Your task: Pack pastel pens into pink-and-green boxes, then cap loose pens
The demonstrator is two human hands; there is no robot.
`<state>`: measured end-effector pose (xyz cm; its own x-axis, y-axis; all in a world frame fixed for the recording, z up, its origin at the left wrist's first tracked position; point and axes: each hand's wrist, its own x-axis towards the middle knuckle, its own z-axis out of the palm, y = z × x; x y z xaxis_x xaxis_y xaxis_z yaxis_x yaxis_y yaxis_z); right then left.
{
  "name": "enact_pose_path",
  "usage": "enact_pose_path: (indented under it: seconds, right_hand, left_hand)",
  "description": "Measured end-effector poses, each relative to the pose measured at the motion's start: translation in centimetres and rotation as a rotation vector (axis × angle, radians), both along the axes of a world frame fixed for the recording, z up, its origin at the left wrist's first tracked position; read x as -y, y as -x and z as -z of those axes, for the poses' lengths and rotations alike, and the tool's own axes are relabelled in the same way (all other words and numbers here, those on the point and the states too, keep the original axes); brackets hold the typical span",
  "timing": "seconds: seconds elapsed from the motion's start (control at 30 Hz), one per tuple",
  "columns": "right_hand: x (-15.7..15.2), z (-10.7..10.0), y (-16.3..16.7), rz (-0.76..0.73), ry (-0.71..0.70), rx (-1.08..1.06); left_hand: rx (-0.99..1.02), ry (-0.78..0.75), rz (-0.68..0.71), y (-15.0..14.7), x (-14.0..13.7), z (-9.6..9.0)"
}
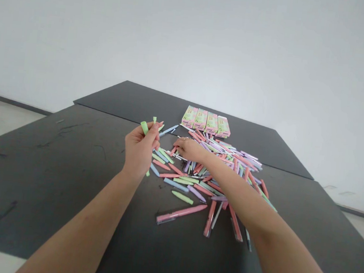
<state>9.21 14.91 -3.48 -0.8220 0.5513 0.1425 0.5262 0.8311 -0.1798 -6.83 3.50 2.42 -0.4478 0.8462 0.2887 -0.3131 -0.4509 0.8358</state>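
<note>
My left hand [138, 151] is raised over the table with its fingers closed on light green pen parts. A green pen barrel [144, 127] sticks up from the grip, and a small green piece [154, 120] shows at the fingertips. My right hand [189, 149] reaches into the left side of a heap of pen parts [197, 181]. Its fingers are curled down beside a red pen piece [173, 150] and thin white refills [180, 157]; what they pinch, if anything, is hidden. Red, green, blue and purple barrels lie mixed around it.
Several green-and-pink boxes [211, 121] stand in a row behind the heap. A pink pen [181, 213] lies nearer to me on the black table [68, 185]. A seam crosses the table, and a white wall [191, 38] rises behind it.
</note>
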Motion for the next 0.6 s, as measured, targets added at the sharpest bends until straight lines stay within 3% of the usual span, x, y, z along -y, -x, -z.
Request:
enact_pose_path:
  seconds: [0.6]
  right_hand:
    - [1.9, -1.5, -3.1, 0.232, 0.022, -0.052]
  left_hand:
    - [-0.014, 0.004, 0.025, -0.2, 0.1, 0.0]
